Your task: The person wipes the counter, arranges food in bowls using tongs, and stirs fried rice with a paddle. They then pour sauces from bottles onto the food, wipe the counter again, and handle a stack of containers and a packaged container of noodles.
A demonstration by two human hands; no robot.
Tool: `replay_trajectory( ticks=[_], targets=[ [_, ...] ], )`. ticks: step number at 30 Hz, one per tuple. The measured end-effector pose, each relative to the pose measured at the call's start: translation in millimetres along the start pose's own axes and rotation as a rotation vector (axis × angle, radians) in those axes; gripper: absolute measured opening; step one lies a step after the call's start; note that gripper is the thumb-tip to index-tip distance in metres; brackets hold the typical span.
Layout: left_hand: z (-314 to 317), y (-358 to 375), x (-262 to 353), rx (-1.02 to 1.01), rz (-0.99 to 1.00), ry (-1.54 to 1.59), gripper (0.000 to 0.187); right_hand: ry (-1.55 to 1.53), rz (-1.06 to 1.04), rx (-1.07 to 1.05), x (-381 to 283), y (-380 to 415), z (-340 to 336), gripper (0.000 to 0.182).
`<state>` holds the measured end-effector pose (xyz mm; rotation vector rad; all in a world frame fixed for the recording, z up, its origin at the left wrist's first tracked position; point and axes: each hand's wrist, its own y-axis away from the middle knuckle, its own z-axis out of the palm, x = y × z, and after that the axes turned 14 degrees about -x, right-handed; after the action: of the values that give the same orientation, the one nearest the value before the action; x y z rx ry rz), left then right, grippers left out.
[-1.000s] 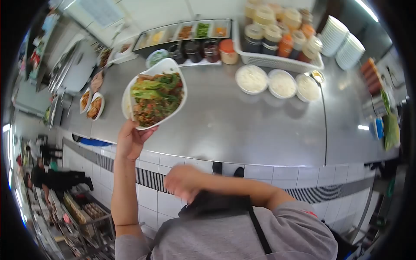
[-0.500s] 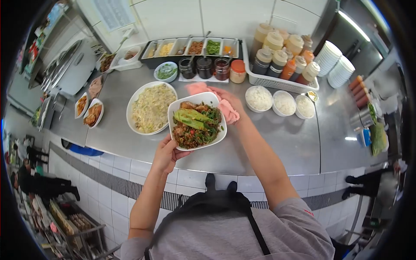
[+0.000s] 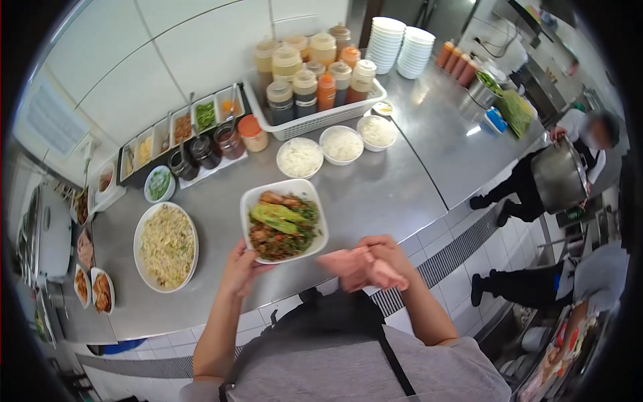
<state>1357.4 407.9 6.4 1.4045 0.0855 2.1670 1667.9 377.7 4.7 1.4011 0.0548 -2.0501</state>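
My left hand [image 3: 240, 269] grips the lower left edge of a squarish white bowl [image 3: 323, 236], its fingers under the base. Dark chopped greens, browned pieces and a pale green leaf [image 3: 276, 216] fill this bowl, held above the steel counter. My right hand [image 3: 386, 252] is closed around a crumpled pink cloth [image 3: 362, 269], apart from the bowl on its right. To the left stands a large white bowl of fried rice [image 3: 165, 249]. Beyond the held bowl are three small bowls of white rice [image 3: 300, 159].
A white basket of squeeze bottles [image 3: 315, 120] stands against the wall, left of stacked white bowls [image 3: 385, 50]. Topping trays [image 3: 181, 130] and jars [image 3: 206, 151] line the back. At right, one person carries a large metal pot [image 3: 559, 175]; another person [image 3: 589, 281] is nearer.
My view has turned right. My right hand, with the pink cloth, has come away from the bowl's far side toward me. The left hand still holds the bowl.
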Motion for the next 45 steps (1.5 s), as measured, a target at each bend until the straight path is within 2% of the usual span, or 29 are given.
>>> replay_trajectory(
  ticks=[3, 5, 7, 9, 10, 11, 14, 15, 17, 18, 19, 21, 24, 26, 28, 30, 33, 34, 35, 37, 39, 40, 42, 44, 45],
  targets=[
    [45.5, -40.0, -15.1, -0.137, -0.1, 0.04, 0.033, -0.019, -0.056, 0.073, -14.9, 42.1, -36.6, 0.019],
    [74.3, -70.8, -34.0, -0.237, -0.159, 0.068, 0.032, -0.162, -0.047, -0.126, -15.2, 64.7, -54.4, 0.019],
    [99.5, -104.0, -54.2, -0.31, -0.159, 0.092, 0.033, -0.123, 0.05, -0.084, -31.8, 77.8, -49.3, 0.02],
    [119.9, -132.2, -72.4, -0.304, -0.16, 0.127, 0.034, 0.134, -0.014, 0.013, -43.4, 76.5, -45.5, 0.021],
    [127.6, -143.4, -78.9, -0.277, -0.16, 0.154, 0.034, 0.116, -0.073, 0.018, -36.1, 73.9, -52.9, 0.02],
    [135.2, -150.2, -80.0, -0.261, -0.155, 0.184, 0.037, 0.516, -0.204, -0.005, -33.0, 65.9, -66.4, 0.019],
    [133.2, -163.5, -91.4, -0.276, -0.137, 0.216, 0.047, 0.348, -0.274, 0.158, -23.3, 43.5, -52.1, 0.019],
    [131.7, -156.7, -85.2, -0.277, -0.161, 0.253, 0.048, 0.355, -0.257, 0.078, -22.8, 27.9, -45.8, 0.019],
    [115.7, -135.0, -78.3, -0.174, -0.108, 0.266, 0.048, 1.15, -0.645, 0.144, -16.4, 2.3, -29.5, 0.024],
    [106.7, -121.5, -78.8, -0.136, -0.102, 0.263, 0.048, 0.732, -0.329, 0.069, 10.4, -5.2, -26.6, 0.037],
    [90.4, -107.4, -85.8, -0.06, -0.048, 0.244, 0.045, 0.734, -0.33, 0.018, 22.4, -21.4, -21.4, 0.037],
    [56.4, -64.1, -95.9, 0.094, 0.047, 0.192, 0.041, 1.862, -0.384, -0.091, 33.8, -54.2, -5.7, 0.051],
    [14.0, 17.0, -91.9, 0.408, 0.164, 0.219, 0.035, 1.871, -0.48, -0.12, 39.0, -98.5, 28.0, 0.058],
    [-14.5, 63.9, -81.2, 0.67, 0.331, 0.206, 0.028, 1.87, -0.529, -0.155, 40.5, -142.0, 47.5, 0.058],
    [-60.8, 101.6, -74.2, 0.921, 0.419, 0.129, 0.028, 1.882, -0.599, -0.171, 42.6, -191.2, 66.4, 0.057],
    [-111.6, 137.1, -58.6, 1.036, 0.447, -0.033, 0.032, 1.897, -0.628, -0.185, 49.8, -234.3, 91.2, 0.056],
    [-180.5, 164.7, -41.9, 1.066, 0.408, -0.08, 0.038, 1.827, -0.625, -0.204, 73.0, -266.9, 129.1, 0.052],
    [-193.4, 168.3, -33.9, 1.05, 0.405, -0.069, 0.038, 1.846, -0.699, -0.206, 87.2, -264.0, 143.7, 0.049],
    [-206.4, 171.0, -24.1, 1.01, 0.344, -0.047, 0.042, 1.864, -0.771, -0.2, 101.5, -259.0, 157.4, 0.046],
    [-226.5, 172.5, 5.1, 0.929, 0.284, -0.045, 0.047, 1.749, -0.695, -0.38, 115.1, -219.4, 198.5, 0.038],
    [-242.8, 171.9, 31.1, 0.731, 0.065, -0.098, 0.048, 1.583, -0.663, -0.511, 124.3, -196.2, 221.3, 0.037],
    [-254.5, 168.9, 38.2, 0.7, 0.059, -0.103, 0.048, 1.594, -0.648, -0.48, 120.4, -197.2, 226.1, 0.037],
    [-274.4, 162.1, 47.2, 0.338, -0.129, -0.12, 0.046, 0.936, -0.448, -0.327, 109.8, -198.4, 224.4, 0.045],
    [-274.3, 151.8, 47.9, 0.335, -0.122, -0.096, 0.045, 0.401, -0.158, -0.013, 89.9, -223.7, 229.8, 0.042],
    [-273.2, 148.4, 47.9, 0.362, -0.103, -0.074, 0.044, 0.075, -0.061, 0.021, 86.1, -244.7, 232.0, 0.042]
  ],
)
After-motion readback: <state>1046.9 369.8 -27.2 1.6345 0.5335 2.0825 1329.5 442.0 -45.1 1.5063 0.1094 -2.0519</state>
